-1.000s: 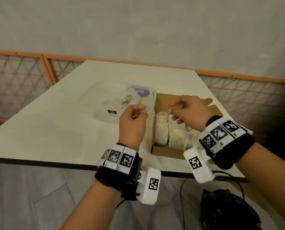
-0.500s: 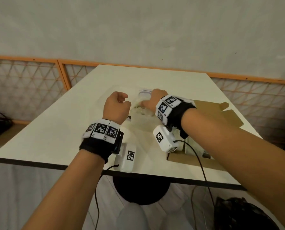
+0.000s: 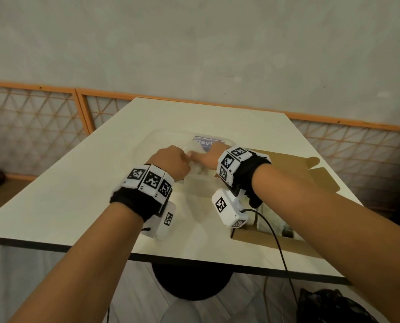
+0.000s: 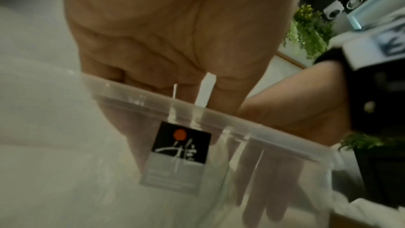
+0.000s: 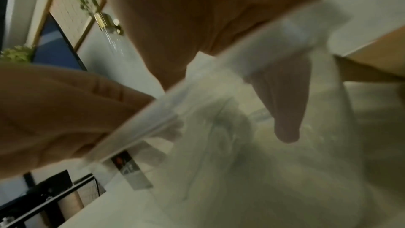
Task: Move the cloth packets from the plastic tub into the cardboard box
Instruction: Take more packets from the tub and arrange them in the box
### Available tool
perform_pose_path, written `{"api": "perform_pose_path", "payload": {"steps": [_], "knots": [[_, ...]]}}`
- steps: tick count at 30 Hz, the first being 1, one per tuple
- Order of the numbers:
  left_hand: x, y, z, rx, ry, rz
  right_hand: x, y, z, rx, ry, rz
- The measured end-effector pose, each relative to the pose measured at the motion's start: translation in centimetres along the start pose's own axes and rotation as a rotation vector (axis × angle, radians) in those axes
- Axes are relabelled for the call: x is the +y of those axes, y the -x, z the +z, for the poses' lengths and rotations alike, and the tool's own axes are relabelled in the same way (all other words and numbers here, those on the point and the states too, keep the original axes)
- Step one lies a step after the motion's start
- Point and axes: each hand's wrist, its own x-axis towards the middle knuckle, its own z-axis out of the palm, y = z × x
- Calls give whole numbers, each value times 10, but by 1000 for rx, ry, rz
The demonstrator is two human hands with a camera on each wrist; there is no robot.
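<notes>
A clear plastic tub [image 3: 147, 145] stands mid-table, and both hands are over it. My left hand [image 3: 171, 163] hovers at the near rim [image 4: 263, 127] with its fingers curled. A thin white strip [image 4: 206, 91] shows at those fingers; whether it is held is unclear. My right hand [image 3: 206, 157] reaches down inside the tub, its straight fingers [image 4: 263, 179] showing through the wall beside a pale cloth packet [image 3: 200, 170]. That packet [image 5: 219, 127] is blurred in the right wrist view. To the right, the cardboard box [image 3: 287, 159] holds white packets [image 3: 271, 217], partly hidden by my right forearm.
A blue printed label [image 3: 206, 142] shows at the tub's far end and a black sticker [image 4: 179, 145] on its near wall. A cable [image 3: 275, 236] trails from the right wrist across the box. A black bag [image 3: 329, 306] lies on the floor. Orange lattice railing runs behind the table.
My right hand has left the cardboard box, crossed left and gone down into the tub. My left hand has moved forward to the tub's near rim, close against the right hand.
</notes>
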Motion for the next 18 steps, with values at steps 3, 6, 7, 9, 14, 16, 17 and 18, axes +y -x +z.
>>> {"api": "perform_pose_path", "payload": {"steps": [3, 6, 7, 9, 14, 16, 17, 18], "knots": [[-8, 3, -2, 15, 182, 12, 3, -6, 5, -56, -32, 76], [-16, 5, -8, 137, 396, -33, 4, -11, 7, -74, -207, 65], [-17, 5, -10, 192, 406, -45, 4, -10, 8, -57, -316, 44], [-17, 7, -15, 262, 350, -102, 4, -9, 10, 3, -470, -8], [-20, 1, -26, 107, 290, -223, 7, -6, 10, -1, -751, -130], [-23, -2, -33, 38, 377, -225, 9, -7, 8, 8, -831, -151], [-25, -4, -35, 11, 406, -224, 10, -6, 7, 9, -869, -147], [-27, -5, -37, -11, 426, -222, 12, -7, 6, 7, -884, -147]]}}
